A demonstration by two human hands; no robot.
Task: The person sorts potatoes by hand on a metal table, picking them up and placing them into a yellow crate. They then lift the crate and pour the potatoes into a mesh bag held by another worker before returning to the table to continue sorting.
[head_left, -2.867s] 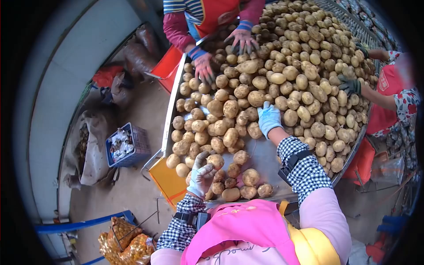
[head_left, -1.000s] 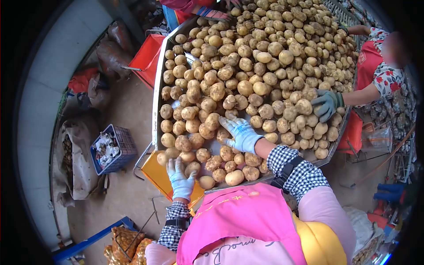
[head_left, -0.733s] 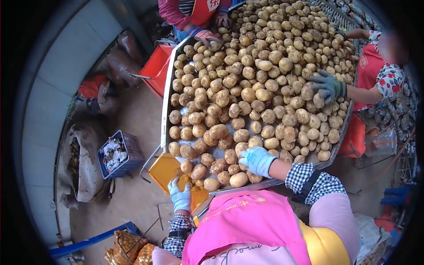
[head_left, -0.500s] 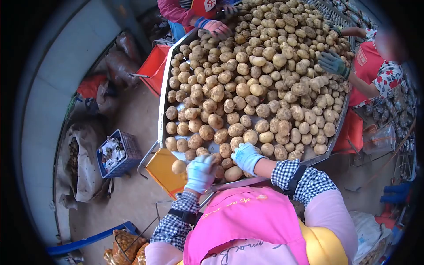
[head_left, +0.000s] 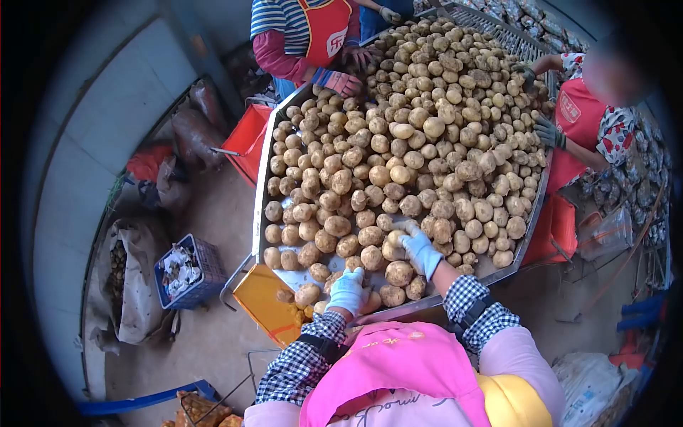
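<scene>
Potatoes (head_left: 380, 175) cover the metal-rimmed sorting table in front of me. My left hand (head_left: 348, 291), in a pale blue-white glove, lies over potatoes at the near edge with its fingers stretched out. A potato (head_left: 371, 302) sits just right of it, and another potato (head_left: 307, 294) lies to its left by the yellow chute (head_left: 265, 299). My right hand (head_left: 420, 250), gloved alike, has its fingers curled on a light potato (head_left: 393, 247). Larger potatoes (head_left: 399, 273) rest just below that hand.
Gloved co-workers' hands touch the pile at far left (head_left: 339, 82) and right (head_left: 550, 133). Red chutes (head_left: 248, 141) hang at both table sides. A blue crate (head_left: 202, 282) with white scraps and an open sack (head_left: 139, 285) stand on the left floor.
My right hand has moved slightly right and now grips a potato. My left hand has shifted right, away from the chute. The potato beside it has moved towards the chute's mouth.
</scene>
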